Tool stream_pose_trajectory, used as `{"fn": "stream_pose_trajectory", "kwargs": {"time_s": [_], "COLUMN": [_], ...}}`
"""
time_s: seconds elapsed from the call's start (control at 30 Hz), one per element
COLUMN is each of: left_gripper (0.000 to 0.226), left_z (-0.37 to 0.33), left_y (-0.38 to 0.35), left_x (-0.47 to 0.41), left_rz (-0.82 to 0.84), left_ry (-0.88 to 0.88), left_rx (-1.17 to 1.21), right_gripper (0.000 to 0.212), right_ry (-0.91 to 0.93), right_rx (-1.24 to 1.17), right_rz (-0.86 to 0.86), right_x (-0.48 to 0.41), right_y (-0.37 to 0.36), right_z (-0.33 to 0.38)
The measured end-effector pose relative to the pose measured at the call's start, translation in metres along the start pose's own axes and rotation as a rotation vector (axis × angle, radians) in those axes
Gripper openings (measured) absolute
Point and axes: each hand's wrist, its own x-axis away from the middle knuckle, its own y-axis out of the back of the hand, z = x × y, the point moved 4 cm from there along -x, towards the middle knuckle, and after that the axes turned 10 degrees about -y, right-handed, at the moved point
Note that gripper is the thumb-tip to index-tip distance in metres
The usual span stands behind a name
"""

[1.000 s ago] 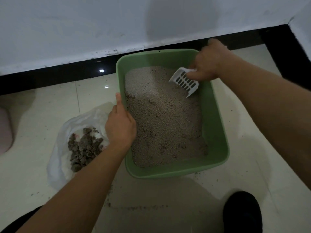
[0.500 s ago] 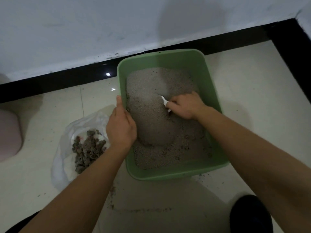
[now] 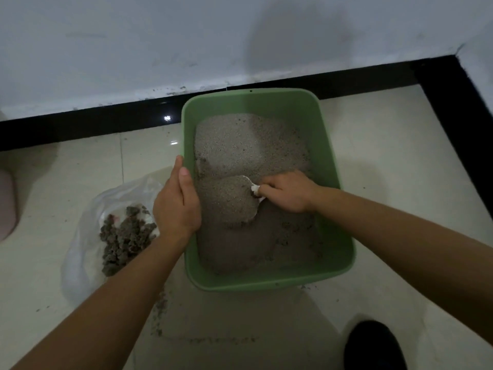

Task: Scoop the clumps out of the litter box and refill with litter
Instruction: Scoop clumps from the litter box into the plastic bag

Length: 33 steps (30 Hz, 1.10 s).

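Box (image 3: 346,236) at the far edge of the floor (image 3: 386,156), left hand (image 3: 176,206) fingers clasping its rim. Right hand (image 3: 288,192), fingers curled round the scoop (image 3: 254,187), has dug it from the far corner into the litter (image 3: 240,140); heaped, it likely needs sifting next.

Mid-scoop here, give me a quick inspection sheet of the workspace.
Surface: pale glossy tiled floor.
Job's things: green litter box holds grey litter; white scoop heaped with it; plastic bag of clumps left of the box.
Clutter: spilled grains before the box; pink object at left edge.
Grippers: left hand grips the box's left rim; right hand holds the scoop.
Cables: nothing seen.
Surroundings: white wall, black baseboard, dark shoe bottom right.
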Motion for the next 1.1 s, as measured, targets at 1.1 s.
{"fn": "stream_pose_trajectory", "kwargs": {"time_s": [1.1], "left_gripper": [0.063], "left_z": [0.013], "left_y": [0.015], "left_x": [0.075], "left_rz": [-0.219], "left_ry": [0.288], "left_rx": [0.312], "right_gripper": [0.033], "right_ry": [0.072], "right_rx": [-0.299], "right_rz": [-0.117], "right_x": [0.118], "right_y": [0.022], "right_z": [-0.04]}}
